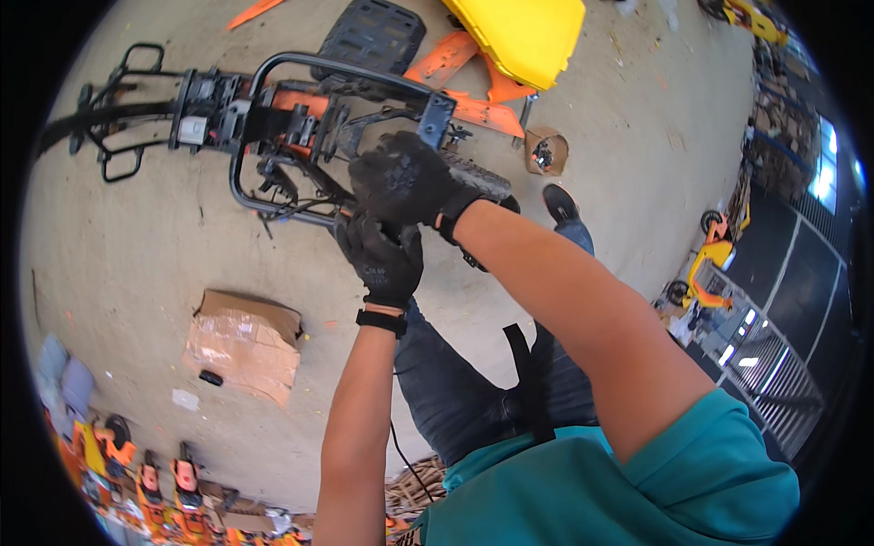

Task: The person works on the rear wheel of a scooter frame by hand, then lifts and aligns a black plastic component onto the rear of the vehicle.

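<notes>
A stripped scooter (205, 118) with a black tubular frame (238, 173) lies across the floor in front of me. Both my hands wear black gloves and meet at the near right end of that frame. My right hand (405, 182) is closed, its fingers curled down over the parts near the wheel; whatever it grips is hidden under the glove. Just below it, my left hand (382, 259) is closed too, fingers bent up against the lower frame tube. What the left fingers pinch cannot be made out. A black tyre (482, 180) shows beyond my right wrist.
Beyond the scooter are a black slatted panel (371, 36), orange body panels (442, 59) and a yellow box (523, 36). A small carton of loose parts (546, 151) stands right of the tyre. Flattened cardboard (246, 346) lies at left. Other scooters (710, 264) line the edges.
</notes>
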### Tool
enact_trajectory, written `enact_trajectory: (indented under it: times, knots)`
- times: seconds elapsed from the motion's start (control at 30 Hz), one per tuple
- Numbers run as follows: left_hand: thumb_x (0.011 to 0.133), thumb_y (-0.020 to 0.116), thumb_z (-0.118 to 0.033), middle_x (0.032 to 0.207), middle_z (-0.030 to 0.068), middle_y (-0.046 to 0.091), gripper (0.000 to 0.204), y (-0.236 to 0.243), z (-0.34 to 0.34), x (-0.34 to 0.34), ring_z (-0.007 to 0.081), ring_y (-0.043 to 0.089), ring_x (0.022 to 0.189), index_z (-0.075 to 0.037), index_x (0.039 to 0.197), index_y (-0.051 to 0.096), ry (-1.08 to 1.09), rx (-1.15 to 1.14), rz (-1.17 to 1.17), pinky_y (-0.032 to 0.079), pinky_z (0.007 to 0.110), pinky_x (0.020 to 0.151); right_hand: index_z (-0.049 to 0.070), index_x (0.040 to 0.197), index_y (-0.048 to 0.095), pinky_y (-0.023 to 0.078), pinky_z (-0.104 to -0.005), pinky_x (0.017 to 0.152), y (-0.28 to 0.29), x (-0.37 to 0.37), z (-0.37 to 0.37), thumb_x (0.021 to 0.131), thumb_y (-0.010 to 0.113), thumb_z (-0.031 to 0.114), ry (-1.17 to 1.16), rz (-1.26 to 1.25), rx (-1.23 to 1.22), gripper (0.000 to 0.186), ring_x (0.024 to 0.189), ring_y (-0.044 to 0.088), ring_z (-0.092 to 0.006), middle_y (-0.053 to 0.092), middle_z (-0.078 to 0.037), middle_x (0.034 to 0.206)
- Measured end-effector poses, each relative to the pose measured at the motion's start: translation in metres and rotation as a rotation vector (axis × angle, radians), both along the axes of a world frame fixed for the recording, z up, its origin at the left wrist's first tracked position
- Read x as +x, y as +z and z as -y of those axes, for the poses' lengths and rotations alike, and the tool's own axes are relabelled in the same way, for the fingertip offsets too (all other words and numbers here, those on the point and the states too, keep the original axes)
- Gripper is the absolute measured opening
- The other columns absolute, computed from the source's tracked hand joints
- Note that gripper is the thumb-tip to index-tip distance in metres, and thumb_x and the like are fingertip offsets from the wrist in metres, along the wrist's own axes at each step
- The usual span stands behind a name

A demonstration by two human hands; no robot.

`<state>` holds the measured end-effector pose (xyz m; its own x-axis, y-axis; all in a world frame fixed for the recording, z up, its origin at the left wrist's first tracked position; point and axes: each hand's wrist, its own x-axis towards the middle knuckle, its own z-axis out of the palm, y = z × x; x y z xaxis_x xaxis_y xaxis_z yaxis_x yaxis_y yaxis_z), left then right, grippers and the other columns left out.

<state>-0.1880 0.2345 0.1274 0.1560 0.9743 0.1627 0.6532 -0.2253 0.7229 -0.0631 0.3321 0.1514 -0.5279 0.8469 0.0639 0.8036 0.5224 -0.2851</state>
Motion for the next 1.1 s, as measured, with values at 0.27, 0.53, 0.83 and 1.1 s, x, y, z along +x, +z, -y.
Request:
enact_trajectory:
  times: [0.27,0.53,0.83,1.1]
  knots:
    - [0.087,0.061,-0.023,0.118,0.0244,0.052,0.049,0.014,-0.004,0.002,0.0443,0.050,0.110,0.001,0.123,0.039,0.085,-0.031,0.066,0.029,0.060,0.105,0.015,0.076,0.064,0.045,-0.0429,0.067,0.000,0.002,-0.009,0.074,0.062,0.026,0.157,-0.063,0.133,0.011,0.077,0.063,-0.0246,0.064,-0.005,0.086]
    - [0.087,0.055,-0.021,0.123,0.0228,0.054,0.046,0.013,-0.001,0.041,0.0429,0.047,0.116,0.002,0.125,0.045,0.453,0.027,-0.098,0.027,0.056,0.107,0.010,0.086,0.060,0.044,-0.0426,0.067,-0.004,0.000,-0.012,0.081,0.060,0.027,0.113,-0.049,-0.085,0.017,0.074,0.065,-0.0280,0.064,-0.008,0.077]
    - [0.088,0.054,-0.026,0.122,0.0200,0.057,0.045,0.014,0.007,0.039,0.0388,0.050,0.116,0.000,0.125,0.053,0.495,-0.111,-0.289,0.029,0.053,0.106,0.009,0.088,0.057,0.048,-0.0410,0.069,0.012,-0.004,-0.004,0.083,0.060,0.024,0.165,-0.113,-0.276,0.016,0.079,0.065,-0.0284,0.064,-0.010,0.082]
    - [0.088,0.053,-0.023,0.114,0.0166,0.059,0.040,-0.001,-0.002,0.052,0.0369,0.053,0.110,-0.002,0.122,0.055,0.547,0.019,-0.277,0.030,0.055,0.105,0.009,0.081,0.055,0.049,-0.0431,0.063,0.000,0.007,-0.009,0.080,0.060,0.020,0.141,-0.344,-0.074,0.013,0.067,0.063,-0.0303,0.062,-0.011,0.071]
